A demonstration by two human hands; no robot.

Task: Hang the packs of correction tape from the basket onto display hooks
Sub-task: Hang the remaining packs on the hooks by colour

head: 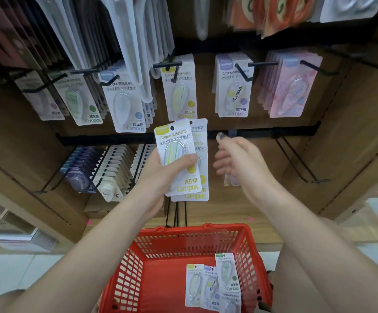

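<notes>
Correction tape packs hang in rows on a large brown board display [240, 199], whose black wire hooks [242, 72] jut out from dark horizontal rails. Below it sits the red plastic basket [138, 267], its walls a lattice of slots, with several flat packs [208, 283] lying against its right side. Both bare forearms reach up over the basket toward the display. The left hand [160, 175] grips a small fanned stack of yellow-striped packs [181, 159], fingers behind and the thumb pressed across the clear blister bubble on the front card; the stack is held upright just below a matching yellow pack on its hook [180, 86], not touching it. The right hand [237, 159] is blurred, raised beside the stack with fingers loosely spread, and I cannot tell whether it holds anything. The cards are glossy white rectangles with rounded corners, a punched hole at the top and a teardrop-shaped transparent dome over the dispenser. On neighbouring hooks hang a green pack [79, 100], a blue pack [127, 107], a lilac pack [233, 86] and pink floral packs [292, 86]. Lower left, a dense row of purple and cream packs [106, 172] is seen edge-on.
</notes>
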